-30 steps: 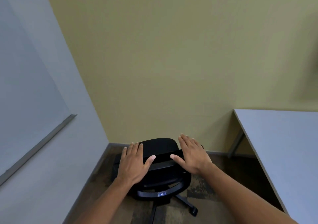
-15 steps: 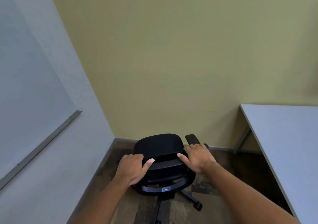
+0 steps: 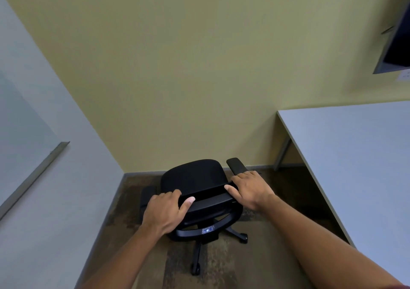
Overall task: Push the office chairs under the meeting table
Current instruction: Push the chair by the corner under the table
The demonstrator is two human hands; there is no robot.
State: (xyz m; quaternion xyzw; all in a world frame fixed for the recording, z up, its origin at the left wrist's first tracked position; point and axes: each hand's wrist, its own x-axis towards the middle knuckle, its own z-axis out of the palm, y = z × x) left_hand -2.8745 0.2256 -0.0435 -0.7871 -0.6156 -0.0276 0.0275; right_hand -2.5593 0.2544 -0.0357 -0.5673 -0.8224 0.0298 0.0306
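A black office chair on castors stands in the room's corner, its seat facing the yellow wall. My left hand grips the left end of its backrest top. At the right end, beside the armrest, my right hand holds the same backrest. The grey meeting table reaches in from the right, its near edge about an arm's length from the chair.
A grey wall with a whiteboard and its metal tray runs along the left. The yellow wall stands behind the chair. A dark screen hangs at the upper right. A table leg stands by the wall. Patterned carpet covers the floor.
My fingers went from lying spread over the backrest to curled around its top edge. The view has shifted, and the chair's right armrest and the wall screen have come into sight.
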